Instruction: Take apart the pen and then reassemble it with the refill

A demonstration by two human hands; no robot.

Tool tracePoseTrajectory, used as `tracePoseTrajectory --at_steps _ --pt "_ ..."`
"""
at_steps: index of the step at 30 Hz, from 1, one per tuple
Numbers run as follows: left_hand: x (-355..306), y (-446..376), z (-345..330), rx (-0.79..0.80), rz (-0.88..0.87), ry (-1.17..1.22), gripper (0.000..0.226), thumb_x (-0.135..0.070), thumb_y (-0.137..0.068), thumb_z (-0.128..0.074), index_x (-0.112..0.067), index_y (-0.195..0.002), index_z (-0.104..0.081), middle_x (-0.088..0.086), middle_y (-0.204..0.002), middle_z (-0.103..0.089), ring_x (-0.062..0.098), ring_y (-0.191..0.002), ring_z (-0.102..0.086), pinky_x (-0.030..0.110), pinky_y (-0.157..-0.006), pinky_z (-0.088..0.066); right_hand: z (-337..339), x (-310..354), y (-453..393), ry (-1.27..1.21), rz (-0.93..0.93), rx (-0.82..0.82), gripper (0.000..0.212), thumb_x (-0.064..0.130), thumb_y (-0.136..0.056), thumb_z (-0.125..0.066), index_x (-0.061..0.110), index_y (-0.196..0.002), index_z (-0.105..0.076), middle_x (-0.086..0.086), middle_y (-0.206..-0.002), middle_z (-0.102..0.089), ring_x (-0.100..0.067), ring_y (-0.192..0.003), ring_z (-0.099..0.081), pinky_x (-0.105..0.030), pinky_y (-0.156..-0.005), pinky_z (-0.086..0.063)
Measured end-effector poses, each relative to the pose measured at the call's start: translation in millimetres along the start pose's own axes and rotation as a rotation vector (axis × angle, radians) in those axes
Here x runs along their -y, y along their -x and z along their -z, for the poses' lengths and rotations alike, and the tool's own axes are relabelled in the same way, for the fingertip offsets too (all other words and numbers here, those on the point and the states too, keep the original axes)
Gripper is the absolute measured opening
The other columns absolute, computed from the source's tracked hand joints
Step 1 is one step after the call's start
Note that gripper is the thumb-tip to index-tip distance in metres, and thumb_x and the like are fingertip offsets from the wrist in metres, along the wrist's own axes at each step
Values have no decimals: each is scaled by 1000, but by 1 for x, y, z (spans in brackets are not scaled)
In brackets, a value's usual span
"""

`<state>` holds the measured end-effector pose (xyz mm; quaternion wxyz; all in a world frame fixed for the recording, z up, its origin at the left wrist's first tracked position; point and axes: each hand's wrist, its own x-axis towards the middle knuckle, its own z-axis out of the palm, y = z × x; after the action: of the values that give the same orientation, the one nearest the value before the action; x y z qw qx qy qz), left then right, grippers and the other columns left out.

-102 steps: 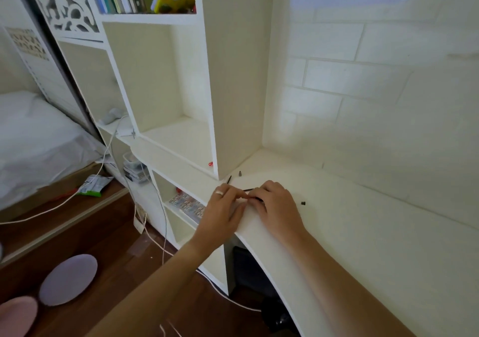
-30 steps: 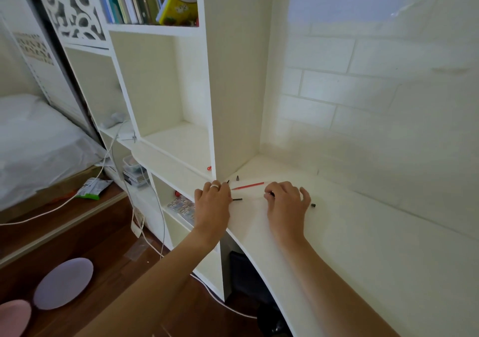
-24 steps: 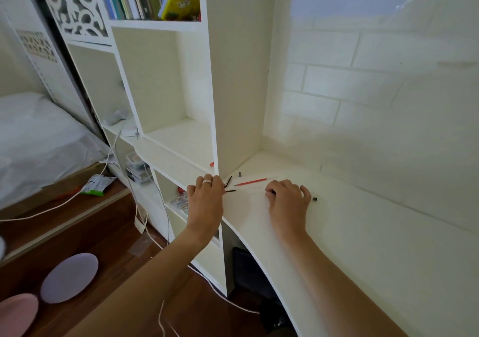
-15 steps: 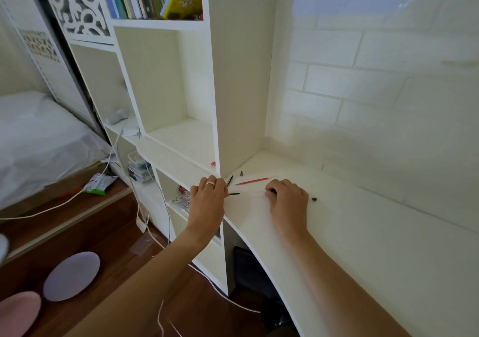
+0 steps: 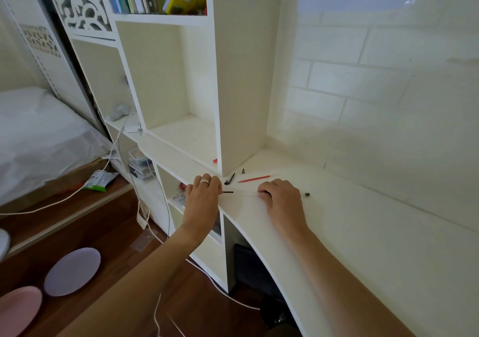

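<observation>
The pen lies in pieces on the white desk (image 5: 363, 246). A thin red refill (image 5: 255, 179) lies just beyond my hands. Left of it are a black clip piece (image 5: 229, 178) and a small grey tip cone (image 5: 243, 171). A tiny black piece (image 5: 307, 194) sits to the right of my right hand. A faint clear barrel with a black end (image 5: 228, 192) spans between my hands. My left hand (image 5: 204, 196), wearing a ring, is curled on its black end. My right hand (image 5: 281, 199) is curled over the other end, which is hidden.
A white shelf unit (image 5: 241, 77) stands on the desk's left end, with books on top. The brick-pattern wall (image 5: 375, 90) runs behind the desk. Cables (image 5: 155, 235) hang below the desk edge. Round cushions (image 5: 72, 272) lie on the wooden floor, and a bed (image 5: 39, 134) is at the far left.
A few seconds ago my hands were pressed together over the pen. They have drawn apart, and the red refill now lies on the desk. In the last second they barely moved.
</observation>
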<state>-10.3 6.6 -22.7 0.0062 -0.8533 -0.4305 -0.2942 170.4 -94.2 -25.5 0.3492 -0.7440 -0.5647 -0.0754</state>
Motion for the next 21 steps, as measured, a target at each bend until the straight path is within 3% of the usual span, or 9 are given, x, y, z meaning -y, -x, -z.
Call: tracePoseTrajectory --at_steps 8,13,16,19,21 --pt "-3 2 0 -1 11 84 26 11 -88 -60 -13 -93 -63 2 -94 -60 22 -90 -51 36 -82 -46 0 0 0 34 -10 3 8 18 -91 -65 25 -89 -70 5 -84 -65 -20 -81 -55 -41 -78 -49" --pt "-16 0 -4 -6 -61 158 14 0 -96 -60 -12 -89 -63 2 -89 -59 23 -86 -52 30 -76 -39 3 6 0 -36 94 65 11 22 -93 -62 26 -94 -72 5 -89 -65 -19 -86 -55 -37 -79 -46" --pt "-27 -3 -7 42 -108 286 10 -2 -97 -62 -8 -91 -65 6 -91 -61 25 -88 -54 32 -76 -47 3 8 1 -78 122 93 13 20 -94 -60 24 -98 -72 3 -90 -65 -18 -88 -55 -35 -81 -46" --pt "-33 -3 -8 97 -94 405 12 1 -97 -59 -6 -101 -67 7 -101 -63 18 -94 -54 14 -79 -42 2 6 1 -121 68 71 9 14 -92 -64 17 -97 -70 2 -94 -63 -17 -90 -55 -33 -83 -48" --pt "-33 -2 -9 117 -91 439 21 6 -96 -55 -7 -107 -67 8 -106 -65 17 -96 -58 9 -81 -42 3 5 1 -172 26 42 7 9 -88 -69 11 -95 -68 1 -98 -58 -14 -85 -58 -25 -81 -50"
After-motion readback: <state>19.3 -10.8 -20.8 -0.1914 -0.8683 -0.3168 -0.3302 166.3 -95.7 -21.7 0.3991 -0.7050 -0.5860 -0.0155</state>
